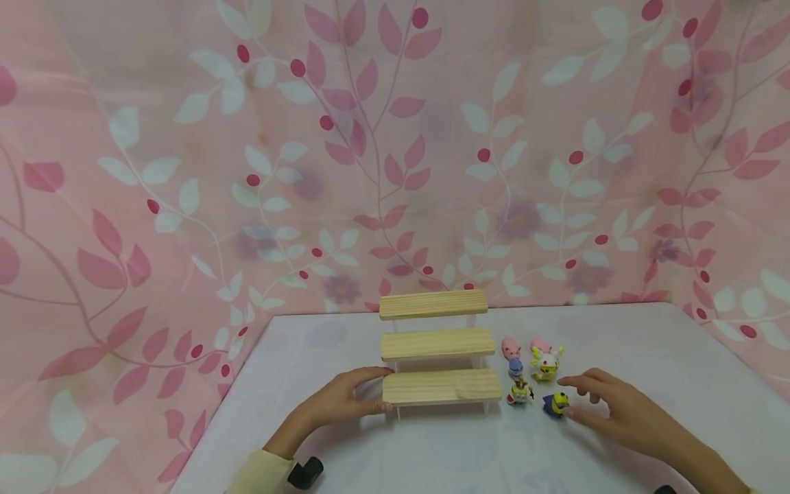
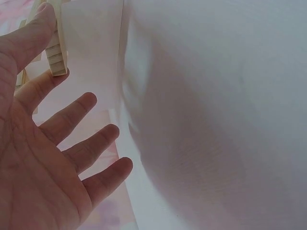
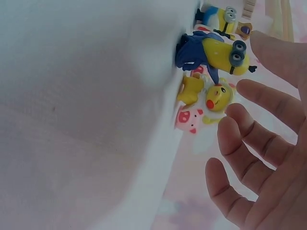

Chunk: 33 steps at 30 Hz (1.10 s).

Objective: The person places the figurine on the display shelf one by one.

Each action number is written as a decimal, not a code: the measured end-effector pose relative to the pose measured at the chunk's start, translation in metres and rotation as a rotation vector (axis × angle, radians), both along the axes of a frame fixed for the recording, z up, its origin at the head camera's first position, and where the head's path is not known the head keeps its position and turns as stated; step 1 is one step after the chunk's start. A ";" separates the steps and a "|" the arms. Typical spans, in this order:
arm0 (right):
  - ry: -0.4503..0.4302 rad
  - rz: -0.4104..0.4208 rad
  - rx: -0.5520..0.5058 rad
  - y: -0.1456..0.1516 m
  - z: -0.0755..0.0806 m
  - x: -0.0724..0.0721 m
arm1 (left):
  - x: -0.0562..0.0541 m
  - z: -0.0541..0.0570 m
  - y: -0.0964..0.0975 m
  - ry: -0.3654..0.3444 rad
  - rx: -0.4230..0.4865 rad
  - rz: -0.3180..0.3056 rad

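My left hand (image 1: 339,399) pinches the three-tiered wooden stand (image 1: 441,387) at its lowest plank. My right hand (image 1: 625,413), fingers apart, is just beside the blue-clad Minion figurine (image 1: 558,404).

Three cameras: one above and behind the left grip (image 1: 342,398) and the right grip (image 1: 623,408), one close at each.
The head view, the farthest off, faces forward and down over the worktop (image 1: 358,460) to the patterned cloth (image 1: 382,137) beyond both grips. The left wrist view looks from the palm side along the fingers, rolled so the worktop fills its right; it shares with the head view the near end of the wooden stand (image 1: 441,387), at that grip's thumb and forefinger. The right wrist view, rolled so the worktop lies left, shares the toy figures (image 1: 546,366) just ahead of its grip.
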State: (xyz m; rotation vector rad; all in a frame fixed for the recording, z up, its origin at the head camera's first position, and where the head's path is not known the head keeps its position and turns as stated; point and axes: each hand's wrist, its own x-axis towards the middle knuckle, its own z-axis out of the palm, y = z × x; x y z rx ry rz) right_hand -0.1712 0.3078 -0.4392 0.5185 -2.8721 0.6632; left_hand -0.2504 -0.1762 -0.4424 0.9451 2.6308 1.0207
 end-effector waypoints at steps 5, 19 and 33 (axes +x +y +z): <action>0.033 0.039 0.007 -0.001 -0.002 -0.002 | 0.000 -0.001 -0.001 0.009 0.009 -0.004; -0.018 0.052 0.009 -0.003 -0.006 -0.007 | 0.001 -0.001 -0.001 -0.001 0.023 -0.008; 0.036 0.097 -0.013 -0.003 -0.006 -0.008 | 0.001 -0.002 -0.002 -0.020 0.035 0.000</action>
